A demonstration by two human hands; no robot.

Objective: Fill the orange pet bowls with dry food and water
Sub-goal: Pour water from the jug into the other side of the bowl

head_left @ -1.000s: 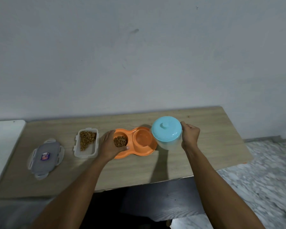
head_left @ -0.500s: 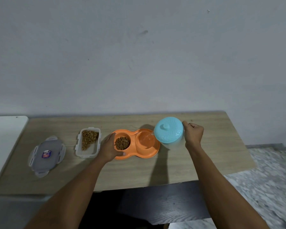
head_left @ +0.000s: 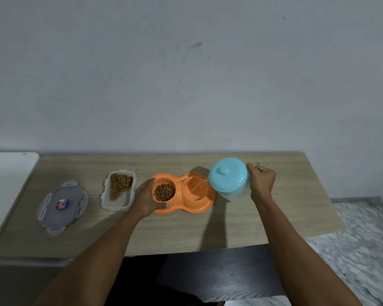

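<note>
An orange double pet bowl (head_left: 205, 206) sits mid-table. Its left well holds brown dry food (head_left: 163, 192); its right well (head_left: 196, 188) has water in it. My left hand (head_left: 145, 198) grips the bowl's left rim. My right hand (head_left: 261, 181) is closed on the handle of a clear pitcher with a light blue lid (head_left: 228, 174), tilted left over the right well. A thin stream of water runs from its spout into that well.
A clear rectangular container (head_left: 117, 191) with dry food stands left of the bowl. Its grey clip lid (head_left: 62, 206) lies further left. The wooden table (head_left: 186, 230) ends at a wall behind; a white surface (head_left: 7, 173) adjoins at left, tiled floor at right.
The pitcher has tilted further left over the right well and water now streams into it. My left hand keeps its hold on the bowl.
</note>
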